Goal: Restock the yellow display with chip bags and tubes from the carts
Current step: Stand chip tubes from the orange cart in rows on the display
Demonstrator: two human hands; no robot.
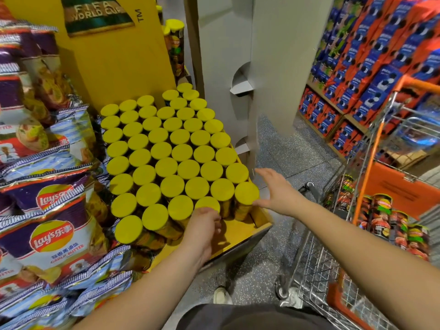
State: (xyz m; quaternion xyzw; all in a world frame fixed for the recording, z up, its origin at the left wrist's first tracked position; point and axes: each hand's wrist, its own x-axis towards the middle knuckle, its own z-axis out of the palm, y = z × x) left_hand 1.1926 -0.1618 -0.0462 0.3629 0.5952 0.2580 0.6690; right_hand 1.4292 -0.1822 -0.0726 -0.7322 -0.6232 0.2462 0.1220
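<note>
From the head view, my left hand has its grip curled over the top of one chip tube in the front row of the yellow display, fingers wrapped on the far side of its round lid. My right hand is spread apart, fingers straight, its thumb touching the side of the corner tube at the display's right front edge; it clamps nothing.

The tubes stand upright in tight, staggered rows, each capped by a flat, matte yellow disc lid, with glossy printed walls showing only at the front. They fill a shallow yellow cardboard tray whose near right corner shows a bare patch of floor just beside my left hand.

To the left, crinkly foil chip bags in purple, with the Lay's logo, lie stacked and overlapping, touching the tray's left side. Behind rises a yellow cardboard panel; beside it stands a plain grey cardboard column.

To the right, an orange-framed wire cart holds more upright tubes with red and green print
</note>
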